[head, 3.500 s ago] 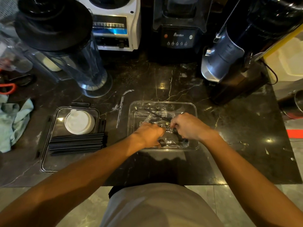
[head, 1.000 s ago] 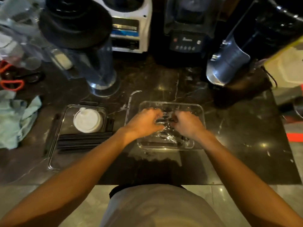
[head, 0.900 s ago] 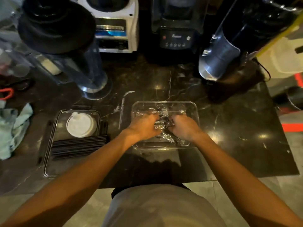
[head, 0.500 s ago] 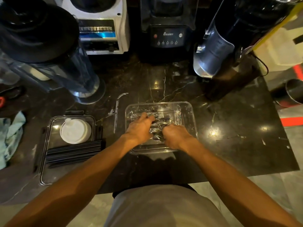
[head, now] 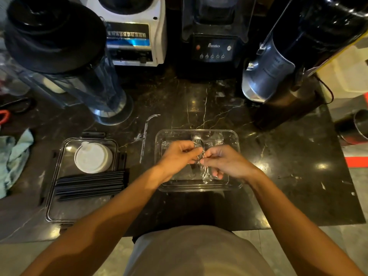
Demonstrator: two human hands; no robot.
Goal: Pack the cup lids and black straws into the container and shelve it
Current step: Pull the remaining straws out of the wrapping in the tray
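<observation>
Both busy pinching crinkly clear wrap (head: 203, 156) over the clear container (head: 236, 136), left hand (head: 177, 157) nearer than right hand (head: 225, 162) to white cup lids (head: 93, 157) and black straws (head: 89, 185) lying left-to-right, off to the left on the counter (head: 288, 166).

The countertop (head: 278, 156) is black marble with pale, irregular veins. On it, the container (head: 235, 136) is colourless and transparent. Left of the container, the lid tray (head: 59, 206) is clear with black clips; the cup lids (head: 93, 157) on it are white, and the straws (head: 89, 184) are black. Further left, the cloth (head: 14, 156) is pale green. Behind the container, one blender base (head: 137, 26) is white with a blue label band; the other base (head: 214, 48) is black with white lettering. Right of the container, a floor strip (head: 356, 162) is red.
</observation>
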